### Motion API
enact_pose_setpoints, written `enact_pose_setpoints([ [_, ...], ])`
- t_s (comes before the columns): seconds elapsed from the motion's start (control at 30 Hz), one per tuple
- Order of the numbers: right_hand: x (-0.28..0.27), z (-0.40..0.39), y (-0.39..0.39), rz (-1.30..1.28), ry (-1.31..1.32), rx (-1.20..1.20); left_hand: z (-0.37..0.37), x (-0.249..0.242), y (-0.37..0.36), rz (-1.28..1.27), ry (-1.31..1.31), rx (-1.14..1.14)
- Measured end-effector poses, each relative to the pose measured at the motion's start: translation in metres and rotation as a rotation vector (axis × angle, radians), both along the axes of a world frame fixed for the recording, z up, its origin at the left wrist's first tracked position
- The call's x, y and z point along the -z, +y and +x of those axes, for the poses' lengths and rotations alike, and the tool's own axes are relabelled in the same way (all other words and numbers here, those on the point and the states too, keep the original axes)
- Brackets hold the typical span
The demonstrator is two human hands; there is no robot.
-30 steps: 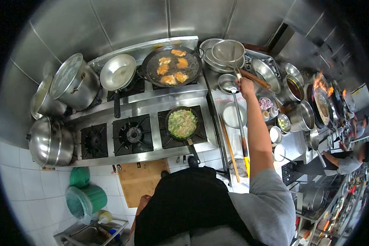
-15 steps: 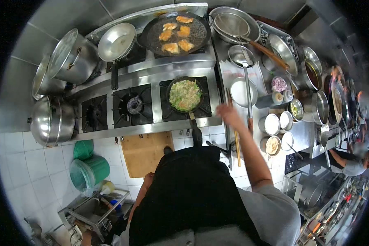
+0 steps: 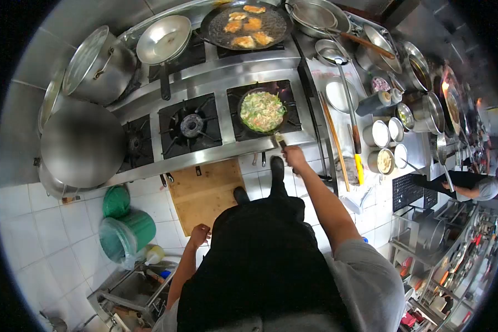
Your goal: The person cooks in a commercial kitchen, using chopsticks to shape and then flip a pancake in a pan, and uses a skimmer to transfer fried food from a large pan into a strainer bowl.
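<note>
My right hand [image 3: 294, 158] is wrapped round the handle of a small frying pan [image 3: 279, 140] that sits on the front right burner. Inside the pan lies a round mass of shredded green and pale food [image 3: 262, 112]. My left hand [image 3: 200, 234] hangs low beside my apron, fingers curled in, with nothing seen in it; the wooden board [image 3: 205, 196] is nearest to it. Behind, a wide dark pan [image 3: 227, 25] holds several golden fried pieces [image 3: 252, 24] in bubbling oil.
Right of the stove, long chopsticks [image 3: 336, 144] and a ladle [image 3: 348, 99] lie by a white bowl [image 3: 340, 94] and several small containers. An empty-looking pan [image 3: 163, 39] and a large pot [image 3: 97, 69] stand back left. A green bin [image 3: 138, 229] is on the floor. Another person [image 3: 476, 191] is far right.
My right hand has come from beside the chopsticks down and left onto the small pan's handle. My left hand now shows more fully, and the whole view has shifted.
</note>
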State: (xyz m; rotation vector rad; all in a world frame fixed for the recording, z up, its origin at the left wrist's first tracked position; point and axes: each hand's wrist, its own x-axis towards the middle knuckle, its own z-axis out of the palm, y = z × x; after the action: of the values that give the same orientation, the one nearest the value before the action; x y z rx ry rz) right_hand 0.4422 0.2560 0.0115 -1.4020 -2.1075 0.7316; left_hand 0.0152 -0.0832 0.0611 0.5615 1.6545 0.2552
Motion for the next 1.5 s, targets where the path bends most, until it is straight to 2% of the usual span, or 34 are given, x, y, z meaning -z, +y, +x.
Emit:
enact_pose_setpoints([
  [0.03,0.002,0.002,-0.001,-0.318,0.103,0.153,-0.008,0.008,-0.009,0.0,-0.009,-0.002],
  [0.07,-0.042,-0.021,-0.011,-0.554,0.38,0.417,-0.021,0.023,-0.029,-0.042,-0.103,-0.096],
  [0.1,-0.014,-0.034,-0.008,-0.302,0.258,0.389,-0.03,0.037,-0.047,-0.081,-0.199,-0.189],
  [0.13,-0.019,-0.047,-0.011,-0.452,0.278,0.461,-0.037,0.051,-0.067,0.296,0.028,0.237],
  [0.17,-0.026,-0.059,-0.012,-0.599,0.307,0.528,-0.038,0.037,-0.068,0.305,0.031,0.237],
  [0.23,0.043,-0.021,-0.015,-0.163,0.205,0.306,-0.034,-0.005,-0.059,-0.033,0.127,0.181],
  [0.27,0.024,-0.006,-0.02,-0.096,0.152,0.259,-0.041,0.005,-0.069,-0.013,0.155,0.208],
  [0.3,-0.01,0.0,-0.02,-0.351,0.158,0.317,-0.041,0.008,-0.07,-0.006,0.158,0.194],
  [0.37,-0.049,-0.015,-0.013,-0.587,0.301,0.546,-0.039,0.007,-0.081,-0.04,0.097,-0.072],
  [0.4,0.025,-0.009,-0.001,-0.081,0.126,0.329,-0.038,0.008,-0.082,-0.032,0.098,-0.029],
  [0.43,0.036,-0.021,0.008,-0.351,0.213,0.474,-0.033,0.004,-0.078,-0.034,0.099,-0.028],
  [0.53,0.023,-0.027,0.001,-0.23,0.082,0.361,-0.018,-0.014,-0.066,-0.022,-0.033,-0.081],
  [0.6,-0.038,-0.021,-0.017,-0.515,0.248,0.503,-0.006,-0.017,-0.054,0.051,-0.012,-0.098],
  [0.63,-0.02,-0.004,-0.015,-0.378,0.149,0.387,0.0,-0.02,-0.05,0.112,0.008,-0.115],
  [0.7,-0.033,0.0,-0.003,-0.206,-0.401,0.157,0.007,-0.024,-0.037,0.125,0.022,-0.093],
  [0.77,-0.029,-0.019,0.005,-0.265,-0.148,0.357,0.02,-0.03,-0.027,0.136,0.025,-0.043],
  [0.83,-0.032,-0.031,0.006,-0.094,-0.238,0.262,0.029,-0.037,-0.015,0.081,-0.031,-0.095],
  [0.87,-0.036,-0.027,0.003,-0.165,-0.164,0.238,0.032,-0.051,-0.004,0.081,0.044,0.076],
  [0.9,-0.039,-0.023,-0.001,-0.229,-0.089,0.211,0.029,-0.04,-0.005,0.089,0.048,0.078],
  [0.97,-0.048,-0.007,-0.001,-0.209,-0.019,0.165,0.024,-0.011,-0.015,0.051,-0.184,-0.26],
  [1.03,-0.054,0.003,0.001,-0.502,0.006,0.289,0.021,0.0,-0.023,0.131,-0.117,-0.186],
  [1.07,-0.031,0.008,0.004,-0.047,-0.175,0.16,0.026,-0.007,-0.022,0.112,-0.036,-0.133],
  [1.1,-0.029,0.005,0.006,-0.057,-0.179,0.167,0.032,-0.017,-0.018,0.094,0.04,-0.073],
  [1.13,-0.029,-0.009,0.013,-0.234,-0.087,0.328,0.042,-0.042,-0.008,0.068,0.054,-0.088],
  [1.17,-0.031,-0.02,0.016,-0.409,0.012,0.486,0.039,-0.035,-0.012,0.067,0.057,-0.08],
  [1.2,-0.046,-0.022,0.012,-0.413,0.027,0.393,0.029,-0.016,-0.025,0.261,0.083,0.112],
  [1.23,-0.054,-0.019,0.007,-0.41,0.032,0.399,0.022,-0.005,-0.029,0.459,0.108,0.305],
  [1.27,-0.059,-0.013,0.004,-0.378,-0.031,0.262,0.036,-0.033,-0.015,0.252,0.156,0.213],
  [1.3,-0.054,-0.005,0.003,-0.345,-0.095,0.119,0.036,-0.035,-0.01,0.259,0.161,0.208],
  [1.33,-0.048,0.006,0.002,-0.213,-0.288,-0.003,0.035,-0.038,-0.009,0.255,0.087,0.114],
  [1.37,-0.05,0.012,0.0,-0.444,-0.094,0.098,0.035,-0.04,-0.01,0.249,0.013,0.018],
  [1.4,-0.049,0.011,0.002,-0.362,-0.137,0.109,0.038,-0.039,-0.008,0.127,0.031,-0.093],
  [1.47,-0.039,0.01,0.003,-0.288,-0.186,0.14,0.039,-0.045,-0.004,0.097,0.039,-0.058],
  [1.5,-0.026,0.001,0.008,-0.244,-0.092,0.222,0.04,-0.047,0.0,0.078,0.052,-0.025],
])
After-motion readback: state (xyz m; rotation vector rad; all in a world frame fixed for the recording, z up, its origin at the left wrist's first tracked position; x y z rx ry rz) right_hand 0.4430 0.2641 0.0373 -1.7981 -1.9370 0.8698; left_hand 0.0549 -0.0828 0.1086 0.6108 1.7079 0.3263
